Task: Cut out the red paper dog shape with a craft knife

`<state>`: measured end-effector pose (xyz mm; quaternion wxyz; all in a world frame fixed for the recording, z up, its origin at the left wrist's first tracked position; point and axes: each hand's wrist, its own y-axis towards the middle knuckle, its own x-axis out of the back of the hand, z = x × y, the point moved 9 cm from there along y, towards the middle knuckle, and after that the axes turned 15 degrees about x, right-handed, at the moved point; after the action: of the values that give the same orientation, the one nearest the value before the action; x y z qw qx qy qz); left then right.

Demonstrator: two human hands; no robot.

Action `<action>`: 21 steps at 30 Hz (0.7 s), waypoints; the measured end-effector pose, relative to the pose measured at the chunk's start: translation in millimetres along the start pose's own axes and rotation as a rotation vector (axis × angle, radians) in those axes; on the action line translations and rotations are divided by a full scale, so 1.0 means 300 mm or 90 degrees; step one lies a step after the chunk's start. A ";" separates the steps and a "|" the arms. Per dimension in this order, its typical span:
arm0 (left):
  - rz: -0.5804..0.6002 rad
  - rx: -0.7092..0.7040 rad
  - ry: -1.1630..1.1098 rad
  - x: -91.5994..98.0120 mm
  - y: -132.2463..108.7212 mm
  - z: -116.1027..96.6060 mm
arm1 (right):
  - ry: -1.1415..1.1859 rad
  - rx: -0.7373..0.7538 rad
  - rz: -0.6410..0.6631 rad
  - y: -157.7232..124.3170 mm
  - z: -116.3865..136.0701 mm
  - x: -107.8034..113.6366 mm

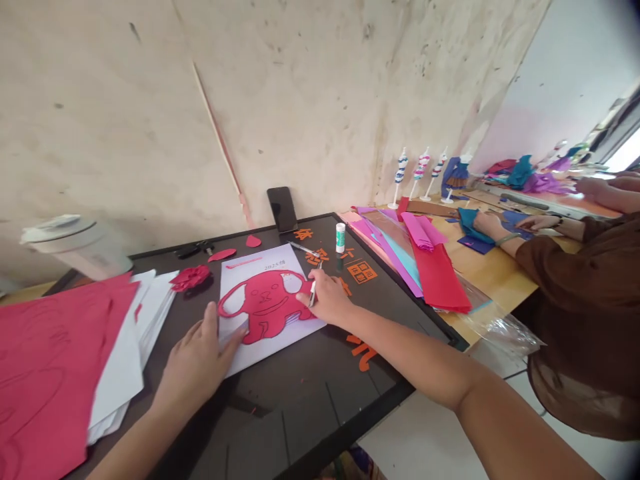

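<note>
"Hands first: what are they doing?"

"The left hand (197, 363) lies open, fingers spread, pressing on the lower edge of a white sheet (260, 261). The right hand (325, 298) is curled around a white pen (313, 295), its tip pointing down just beside a red paper cutout (265, 307)."

"Where's that cutout?"

"On the white sheet, between both hands. The sheet lies on a black cutting mat (280, 393). The cutout is a big-eared animal shape."

"What's around it?"

"Stacked red and white paper (45, 373) to the left, a red paper flower (190, 277) near the sheet, and an upright glue stick (341, 237) beyond it."

"Anyone else?"

"On the right, a co-worker's brown sleeve (565, 280), and that person's hand (537, 223) resting near blue paper (515, 217) on a wooden table (495, 283)."
</note>
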<state>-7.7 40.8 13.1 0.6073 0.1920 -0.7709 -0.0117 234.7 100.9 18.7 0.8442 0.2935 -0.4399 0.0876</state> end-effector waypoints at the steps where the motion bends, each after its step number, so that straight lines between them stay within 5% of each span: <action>1: 0.020 -0.012 -0.013 -0.013 -0.021 -0.008 | -0.006 0.005 0.002 -0.001 0.003 0.001; 15: 0.146 -0.007 -0.231 0.033 -0.190 -0.037 | -0.080 0.042 0.008 -0.004 -0.005 -0.003; 18: 0.084 -0.025 -0.177 0.055 -0.208 -0.046 | -0.073 0.035 0.008 -0.004 -0.017 -0.004; 21: 0.001 -0.163 -0.074 0.089 -0.226 -0.145 | -0.068 0.041 0.011 -0.004 -0.017 -0.001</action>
<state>47.4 -20.8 32.4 0.5809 0.1114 -0.7973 -0.1204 238.7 102.9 15.7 0.8090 0.3211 -0.4836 0.0931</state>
